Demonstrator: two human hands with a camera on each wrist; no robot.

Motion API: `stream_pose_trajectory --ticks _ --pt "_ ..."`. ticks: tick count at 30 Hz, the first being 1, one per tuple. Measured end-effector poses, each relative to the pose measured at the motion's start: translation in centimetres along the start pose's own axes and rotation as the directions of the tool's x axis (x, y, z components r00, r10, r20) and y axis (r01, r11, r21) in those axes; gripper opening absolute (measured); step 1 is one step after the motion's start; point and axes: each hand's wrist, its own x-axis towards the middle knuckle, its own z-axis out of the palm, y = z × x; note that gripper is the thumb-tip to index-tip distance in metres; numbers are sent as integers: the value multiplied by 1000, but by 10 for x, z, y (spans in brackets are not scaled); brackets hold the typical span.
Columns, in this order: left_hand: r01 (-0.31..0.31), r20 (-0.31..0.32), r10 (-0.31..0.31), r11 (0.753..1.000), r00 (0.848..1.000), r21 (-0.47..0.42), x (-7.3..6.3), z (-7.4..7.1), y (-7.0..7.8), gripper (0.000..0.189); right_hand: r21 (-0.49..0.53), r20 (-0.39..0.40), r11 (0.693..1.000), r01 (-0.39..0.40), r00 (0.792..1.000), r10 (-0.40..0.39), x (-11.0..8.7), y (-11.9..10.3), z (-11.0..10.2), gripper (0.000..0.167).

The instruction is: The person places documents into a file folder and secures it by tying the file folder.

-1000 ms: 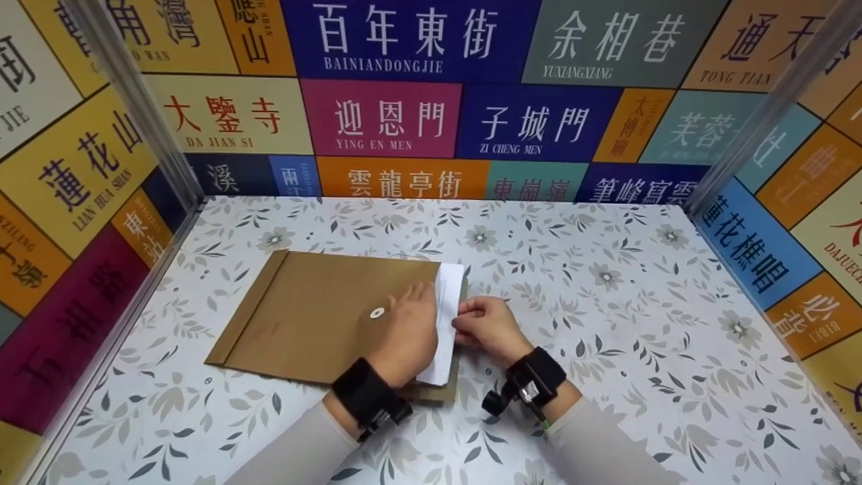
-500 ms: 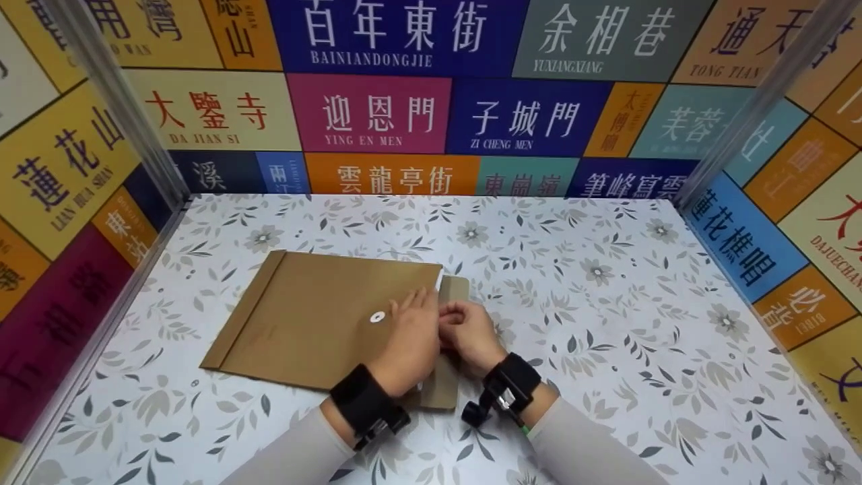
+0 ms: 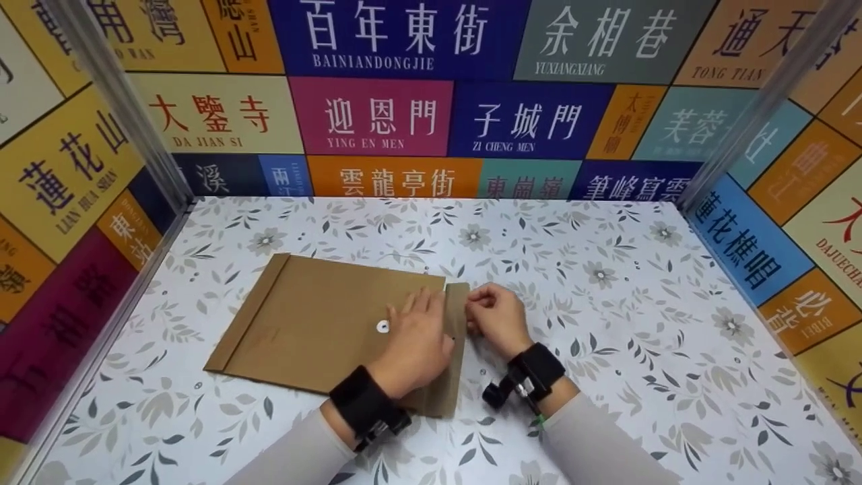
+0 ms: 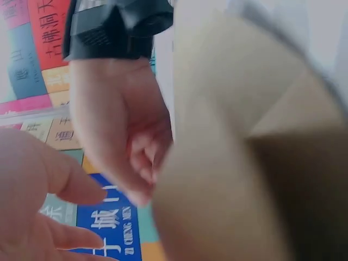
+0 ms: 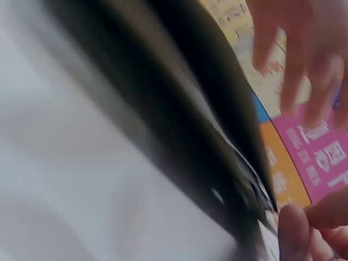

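Note:
A brown kraft document envelope lies on the table with a white button on its upper face. Its flap is spread out to the right. My left hand rests on the envelope near its mouth, fingers extended. At the flap's outer edge, my right hand has its thumb and fingers together, pinching that edge. In the right wrist view the dark opening of the envelope shows close up, blurred, with right fingertips at its corner. The white sheets seen earlier are hidden in the head view.
The tabletop has a floral leaf-print cover. Colourful sign-printed panels wall it at the back and both sides, with metal corner posts between them. Both wrists wear black camera straps.
The white sheets that stuck out of the envelope's mouth have slid inside. My right hand pushed left toward the mouth, then drew back right to the flap edge. My left hand stayed on the envelope.

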Motion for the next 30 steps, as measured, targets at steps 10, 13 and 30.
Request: stream_pose_trajectory --ticks 10,13,30 --pt "69 82 -78 992 994 102 12 -24 -25 64 101 28 978 -184 983 182 17 -4 -28 17" --pt "-16 104 5 995 995 100 10 -26 -30 52 80 67 971 -226 973 221 15 -5 -28 14" --pt "-191 170 164 969 972 157 4 -29 -36 22 -67 280 970 -233 929 243 -1 -7 -10 12"
